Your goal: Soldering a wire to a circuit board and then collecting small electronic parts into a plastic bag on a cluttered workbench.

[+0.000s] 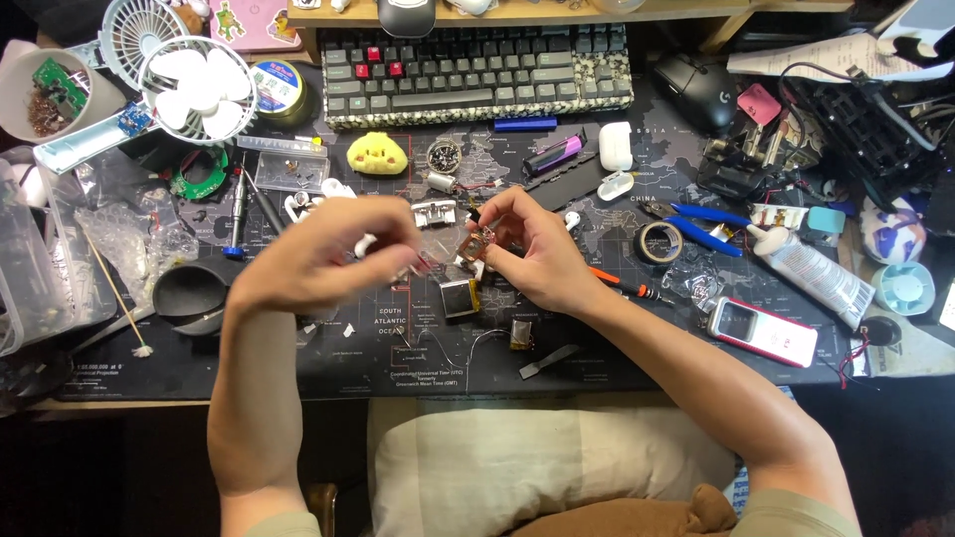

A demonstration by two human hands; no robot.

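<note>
I see both hands raised just above the dark map-printed desk mat [597,348], close together. My right hand [532,249] pinches a small copper-coloured circuit board [477,244] between thumb and fingertips, fingers curled tight around it. My left hand [338,249] is blurred; its fingers are bunched narrow around something small and whitish that I cannot make out, touching or nearly touching the board. Just below the two hands lies a small square silver battery pack [459,296] with thin wires trailing from it. Beyond the hands sits a yellow chick-shaped toy [377,153], and further off a keyboard [477,75]. To the right of my right hand lie a roll of black tape [659,242], blue-handled pliers [701,221] and a red and white handheld device [764,331]. Past my left hand stands a small white fan [199,89].
</note>
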